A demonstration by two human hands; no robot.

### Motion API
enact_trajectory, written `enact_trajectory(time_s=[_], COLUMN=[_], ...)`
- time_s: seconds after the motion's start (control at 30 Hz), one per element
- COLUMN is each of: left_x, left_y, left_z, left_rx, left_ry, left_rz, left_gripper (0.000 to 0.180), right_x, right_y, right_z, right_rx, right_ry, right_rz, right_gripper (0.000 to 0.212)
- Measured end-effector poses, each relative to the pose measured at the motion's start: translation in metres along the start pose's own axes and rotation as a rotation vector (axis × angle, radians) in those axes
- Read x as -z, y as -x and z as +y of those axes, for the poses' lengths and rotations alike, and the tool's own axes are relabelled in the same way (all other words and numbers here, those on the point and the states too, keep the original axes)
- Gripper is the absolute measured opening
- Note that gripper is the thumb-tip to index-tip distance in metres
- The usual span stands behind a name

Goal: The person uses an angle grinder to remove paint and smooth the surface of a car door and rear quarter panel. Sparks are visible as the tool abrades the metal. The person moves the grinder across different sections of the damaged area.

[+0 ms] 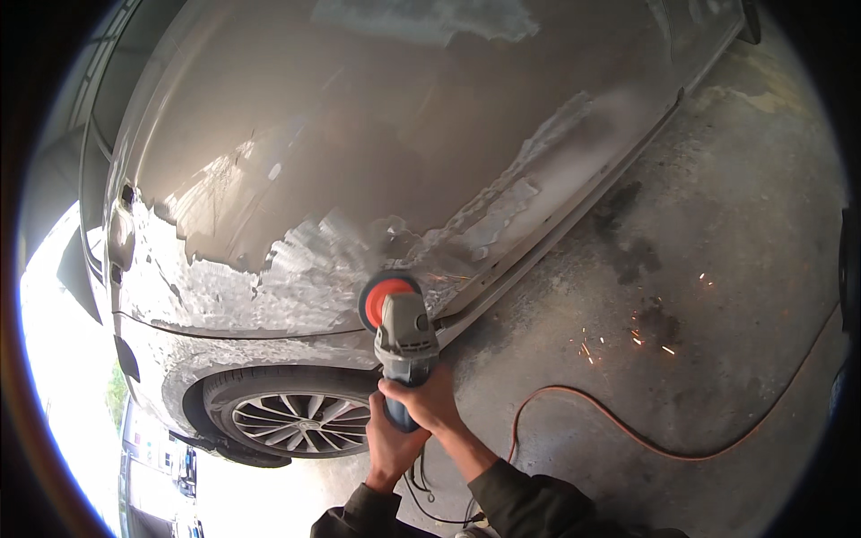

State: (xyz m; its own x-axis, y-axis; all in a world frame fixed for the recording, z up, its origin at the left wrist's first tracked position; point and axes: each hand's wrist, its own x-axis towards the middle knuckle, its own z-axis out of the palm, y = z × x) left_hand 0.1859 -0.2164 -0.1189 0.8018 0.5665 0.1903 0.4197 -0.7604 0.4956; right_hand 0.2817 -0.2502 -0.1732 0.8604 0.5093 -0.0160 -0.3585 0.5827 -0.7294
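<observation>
Both my hands grip an angle grinder (407, 344) with a grey head and a dark blue-grey body. My left hand (387, 446) is closed round the rear of the body, and my right hand (434, 400) wraps it just ahead. The grinder's round disc (388, 298), red in the middle with a dark rim, is at the lower part of a brown-grey car door (386, 152). Around the disc the paint is stripped to scratched, shiny metal (269, 291). Orange sparks (637, 339) fly off to the right above the floor.
Below the stripped panel sits the car's wheel (305, 421), with silver spokes. The sill (574, 224) runs up to the right. An orange-red hose or cord (646, 441) curves over the stained concrete floor (762, 269). A thin dark cord (430, 515) hangs near my forearms.
</observation>
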Motion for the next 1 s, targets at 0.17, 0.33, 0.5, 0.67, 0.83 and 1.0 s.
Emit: enact_trajectory(time_s=[0.17,0.33,0.5,0.67,0.83,1.0], left_x=[-0.002,-0.003,0.003,0.003,0.005,0.008], left_y=[-0.008,-0.011,-0.014,-0.012,-0.014,-0.002], left_z=[0.006,0.003,0.011,0.007,0.012,0.002], left_rx=[-0.024,-0.071,-0.078,-0.066,-0.037,0.027], left_ry=[0.001,-0.036,-0.036,-0.050,-0.058,-0.046], left_rz=[-0.008,0.011,-0.037,-0.023,-0.054,-0.034], left_gripper=[0.079,0.079,0.080,0.080,0.083,0.087], right_x=[0.002,-0.002,0.000,0.000,0.001,-0.004], right_y=[-0.007,-0.012,-0.012,-0.010,-0.011,-0.002], right_z=[-0.003,0.006,0.002,-0.002,-0.002,0.006], right_rx=[0.058,0.108,0.071,0.051,0.020,0.021], right_ry=[-0.067,-0.154,-0.171,-0.133,-0.199,-0.133], right_rz=[0.043,0.075,0.059,0.032,0.057,0.044], right_gripper=[0.038,0.031,0.032,0.031,0.033,0.034])
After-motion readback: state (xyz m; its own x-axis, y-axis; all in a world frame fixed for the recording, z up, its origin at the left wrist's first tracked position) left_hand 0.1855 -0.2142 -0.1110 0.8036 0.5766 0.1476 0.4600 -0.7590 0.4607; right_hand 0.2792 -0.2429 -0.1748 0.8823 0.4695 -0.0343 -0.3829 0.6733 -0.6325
